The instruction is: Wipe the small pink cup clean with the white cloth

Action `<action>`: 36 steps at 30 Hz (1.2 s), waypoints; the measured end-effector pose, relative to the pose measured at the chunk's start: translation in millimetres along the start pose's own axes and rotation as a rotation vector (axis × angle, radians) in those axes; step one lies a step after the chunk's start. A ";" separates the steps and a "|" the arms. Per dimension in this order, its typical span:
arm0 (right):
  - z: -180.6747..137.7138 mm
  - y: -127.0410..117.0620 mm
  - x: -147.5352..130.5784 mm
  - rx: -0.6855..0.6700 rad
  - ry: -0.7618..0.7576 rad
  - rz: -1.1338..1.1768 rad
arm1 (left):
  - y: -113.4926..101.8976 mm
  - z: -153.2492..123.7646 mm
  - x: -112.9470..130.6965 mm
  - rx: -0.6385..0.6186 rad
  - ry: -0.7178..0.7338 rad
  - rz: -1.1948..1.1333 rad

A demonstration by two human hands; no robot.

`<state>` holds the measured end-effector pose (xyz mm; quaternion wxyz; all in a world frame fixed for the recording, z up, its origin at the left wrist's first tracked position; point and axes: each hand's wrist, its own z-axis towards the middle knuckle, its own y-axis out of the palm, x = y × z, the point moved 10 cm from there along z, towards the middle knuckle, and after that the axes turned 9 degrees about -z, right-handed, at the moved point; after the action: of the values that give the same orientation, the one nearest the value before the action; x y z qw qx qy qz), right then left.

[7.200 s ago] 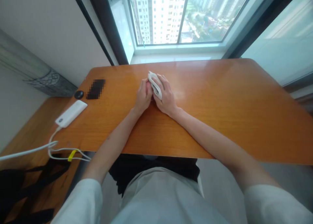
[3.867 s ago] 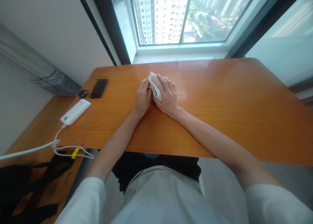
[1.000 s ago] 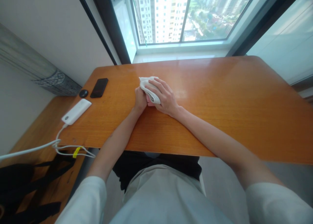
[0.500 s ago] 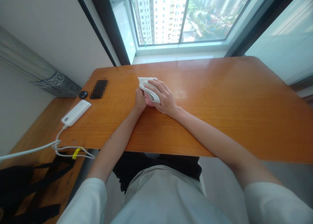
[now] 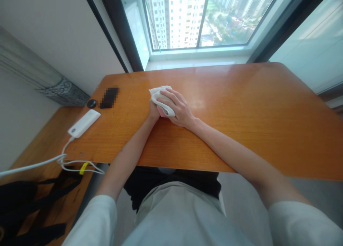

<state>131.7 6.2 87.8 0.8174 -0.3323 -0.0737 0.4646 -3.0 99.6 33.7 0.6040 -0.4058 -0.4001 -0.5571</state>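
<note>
A folded white cloth [image 5: 158, 94] is spread over a pink object [image 5: 162, 112], whose kind I cannot make out because mostly its lower edge shows. My right hand [image 5: 181, 108] lies over the cloth from the right, fingers bent across it and pressing it onto the pink object. On the left side, my left hand [image 5: 153, 111] is closed around the pink object, its fingers largely hidden under the cloth. Both hands are held together over the wooden desk [image 5: 241, 121], left of its middle.
A white power bank [image 5: 84, 123] with a white cable [image 5: 34, 166] lies at the desk's left edge. Behind it are a small round black item [image 5: 91, 103] and a dark, pixelated flat object [image 5: 109, 98]. A window [image 5: 200, 20] stands beyond the desk; black straps [image 5: 53, 199] lie lower left.
The right hand and cloth have shifted slightly down and left over the pink object, and less of the pink shows. The left hand has barely moved.
</note>
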 end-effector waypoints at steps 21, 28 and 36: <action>-0.2 -3.7 3.3 0.033 0.025 0.030 | -0.6 -5.4 13.1 -0.022 0.024 0.035; -3.1 -1.9 3.6 -0.003 -0.027 -0.031 | 8.4 -28.4 44.1 -0.036 0.006 0.062; -4.5 9.8 -21.4 -0.103 -0.104 -0.138 | 26.7 -79.2 67.4 -0.062 0.102 0.072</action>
<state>114.8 -9.9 82.4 0.8243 -0.3436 -0.1626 0.4195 30.2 3.3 67.8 0.6304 -0.4093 -0.3367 -0.5672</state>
